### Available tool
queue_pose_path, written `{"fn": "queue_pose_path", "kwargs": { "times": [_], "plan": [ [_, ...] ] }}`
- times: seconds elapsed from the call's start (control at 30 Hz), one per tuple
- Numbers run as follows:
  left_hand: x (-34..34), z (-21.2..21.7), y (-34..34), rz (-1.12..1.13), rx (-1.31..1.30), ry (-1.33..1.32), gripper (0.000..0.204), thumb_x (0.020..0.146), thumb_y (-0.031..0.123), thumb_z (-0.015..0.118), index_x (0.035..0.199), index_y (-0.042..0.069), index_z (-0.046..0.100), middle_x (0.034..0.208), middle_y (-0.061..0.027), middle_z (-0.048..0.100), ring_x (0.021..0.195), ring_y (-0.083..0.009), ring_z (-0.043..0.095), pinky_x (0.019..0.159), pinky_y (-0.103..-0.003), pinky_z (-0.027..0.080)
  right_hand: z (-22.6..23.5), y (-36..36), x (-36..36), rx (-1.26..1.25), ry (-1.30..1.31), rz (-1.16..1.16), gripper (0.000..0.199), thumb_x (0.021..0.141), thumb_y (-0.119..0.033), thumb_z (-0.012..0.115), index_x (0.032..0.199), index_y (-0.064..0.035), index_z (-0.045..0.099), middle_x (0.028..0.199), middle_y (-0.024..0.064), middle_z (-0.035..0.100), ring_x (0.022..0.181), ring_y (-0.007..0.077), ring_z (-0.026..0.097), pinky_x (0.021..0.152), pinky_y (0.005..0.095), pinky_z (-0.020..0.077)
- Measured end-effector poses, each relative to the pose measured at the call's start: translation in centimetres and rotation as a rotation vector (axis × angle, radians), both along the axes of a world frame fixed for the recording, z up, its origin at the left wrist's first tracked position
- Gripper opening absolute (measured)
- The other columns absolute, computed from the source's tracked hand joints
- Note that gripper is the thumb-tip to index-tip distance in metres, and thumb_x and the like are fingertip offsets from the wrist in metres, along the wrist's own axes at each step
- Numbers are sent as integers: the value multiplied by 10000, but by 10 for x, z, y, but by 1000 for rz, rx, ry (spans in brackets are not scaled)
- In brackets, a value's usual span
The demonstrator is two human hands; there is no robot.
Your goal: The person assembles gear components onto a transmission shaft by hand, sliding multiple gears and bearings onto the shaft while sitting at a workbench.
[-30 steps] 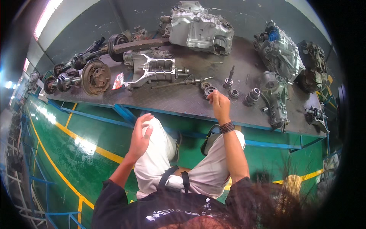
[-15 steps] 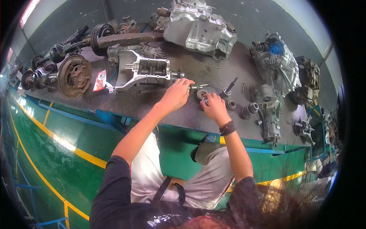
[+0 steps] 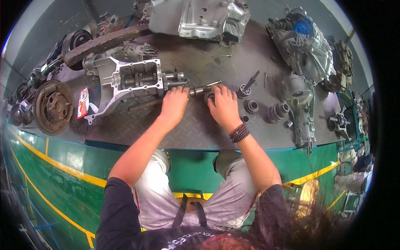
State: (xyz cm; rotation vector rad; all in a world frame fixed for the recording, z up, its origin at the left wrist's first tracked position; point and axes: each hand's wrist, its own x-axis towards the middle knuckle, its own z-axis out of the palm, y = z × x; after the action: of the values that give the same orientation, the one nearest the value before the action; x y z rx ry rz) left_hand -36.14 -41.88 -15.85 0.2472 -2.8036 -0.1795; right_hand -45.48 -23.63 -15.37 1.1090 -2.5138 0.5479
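My left hand (image 3: 175,102) is closed around the left part of a metal shaft (image 3: 200,90), whose thin end points right. My right hand (image 3: 225,107) curls its fingers over a toothed gear (image 3: 208,96), which is partly hidden beneath them. Left of my left hand lies the open gearbox housing (image 3: 95,104), with a row of gears (image 3: 139,79) inside it. Close to my right hand stand a splined shaft with a hub (image 3: 246,89), a small gear (image 3: 251,107) and a short bushing (image 3: 245,119). A stacked gear cluster (image 3: 278,112) sits farther right.
A long rod (image 3: 143,104) lies in front of the housing. A large silver casing (image 3: 204,21) stands at the back, a transmission (image 3: 304,46) at the right. Brake drum (image 3: 54,106) and red-and-white packet (image 3: 83,103) are at the left. Loose bolts (image 3: 221,56) lie on the metal tabletop (image 3: 191,133).
The view has shifted. My left hand has moved left relative to the shaft and gear, staying on the shaft. The bushing now shows beside my right hand, which is still at the gear.
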Motion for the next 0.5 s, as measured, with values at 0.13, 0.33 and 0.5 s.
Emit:
{"fn": "queue_pose_path", "kwargs": {
  "times": [0.13,0.33,0.5],
  "plan": [
    [3,-5,-7,-19,22,34,363,862,112,673,1215,57,612,1078,-152,641,1032,-332,613,897,-436,512,5,8,4,67,-170,7,582,916,-360,639,1381,-51,473,1361,157,516,1254,350,512,1074,543,362],
    [18,7,3,-9,137,-32,332,852,93,684,1175,56,621,1034,-165,670,1016,-354,630,881,-454,517,4,18,11,130,-193,-4,748,896,-447,661,1463,-47,382,1475,178,407,1360,361,424,1123,598,297],
    [39,16,1,-29,310,-35,357,819,81,722,1161,62,621,1044,-180,680,1018,-379,633,874,-467,510,17,32,14,157,-270,90,915,830,-482,736,1514,-62,299,1513,208,346,1391,398,376,1133,616,281]
  ]
}}
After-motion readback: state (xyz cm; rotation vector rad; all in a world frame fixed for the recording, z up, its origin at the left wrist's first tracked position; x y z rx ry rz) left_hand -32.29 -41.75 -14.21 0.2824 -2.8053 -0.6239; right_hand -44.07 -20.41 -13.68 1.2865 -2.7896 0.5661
